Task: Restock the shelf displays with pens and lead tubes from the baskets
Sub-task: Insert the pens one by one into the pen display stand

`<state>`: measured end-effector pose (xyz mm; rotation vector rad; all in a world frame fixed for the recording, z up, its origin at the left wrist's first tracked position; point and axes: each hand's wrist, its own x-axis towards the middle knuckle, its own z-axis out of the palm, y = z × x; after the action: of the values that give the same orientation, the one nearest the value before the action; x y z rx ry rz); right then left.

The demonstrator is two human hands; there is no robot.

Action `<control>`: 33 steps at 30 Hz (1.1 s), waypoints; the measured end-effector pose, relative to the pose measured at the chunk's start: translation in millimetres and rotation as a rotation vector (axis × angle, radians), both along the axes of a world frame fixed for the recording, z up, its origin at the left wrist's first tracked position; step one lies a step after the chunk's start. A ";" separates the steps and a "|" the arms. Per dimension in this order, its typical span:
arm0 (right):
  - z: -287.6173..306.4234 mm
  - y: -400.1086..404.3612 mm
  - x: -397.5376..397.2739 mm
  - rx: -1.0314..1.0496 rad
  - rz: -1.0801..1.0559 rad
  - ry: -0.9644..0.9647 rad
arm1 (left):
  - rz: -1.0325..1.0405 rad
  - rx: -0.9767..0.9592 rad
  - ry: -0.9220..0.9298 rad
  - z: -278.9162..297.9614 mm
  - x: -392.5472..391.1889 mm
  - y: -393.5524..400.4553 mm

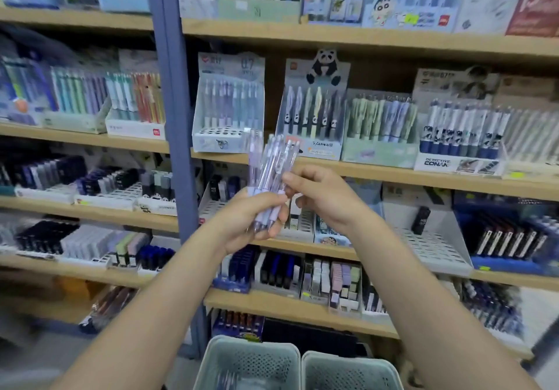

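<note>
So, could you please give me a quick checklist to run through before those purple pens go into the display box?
1. Bundle of purple pens secure in the left hand: ok.
2. Right hand pinching one pen to draw it out: ok.
3. Display box has free holes in its front rows: ok.
4. Pens match the box's stock: cannot tell, blurred.
5. Baskets below within reach: ok.
6. Stock left in baskets: cannot tell.

Clear glossy plastic pens (272, 171) — lilac grips, matt wooden shelves (363, 34), perforated plastic baskets (246, 362).
</note>
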<state>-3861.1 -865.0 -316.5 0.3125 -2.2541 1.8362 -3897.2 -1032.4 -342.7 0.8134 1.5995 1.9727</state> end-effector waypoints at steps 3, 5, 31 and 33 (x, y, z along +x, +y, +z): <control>18.0 -3.2 6.4 0.005 0.000 0.043 | 0.007 0.028 0.029 16.3 2.0 -1.1; 24.6 -4.6 7.3 -0.019 0.009 0.052 | 0.027 0.108 0.009 19.5 -1.3 -1.3; 54.2 -39.9 -67.6 -0.045 -0.436 0.126 | 0.645 0.093 -0.014 26.0 -74.6 -43.9; 51.1 -41.9 -80.1 0.068 -0.434 0.086 | 0.745 0.093 -0.001 25.1 -94.4 -50.1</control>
<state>-3941.2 -907.0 -265.4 -0.0843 -2.1207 1.4956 -3991.6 -1082.6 -317.6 0.2414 2.0117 2.5456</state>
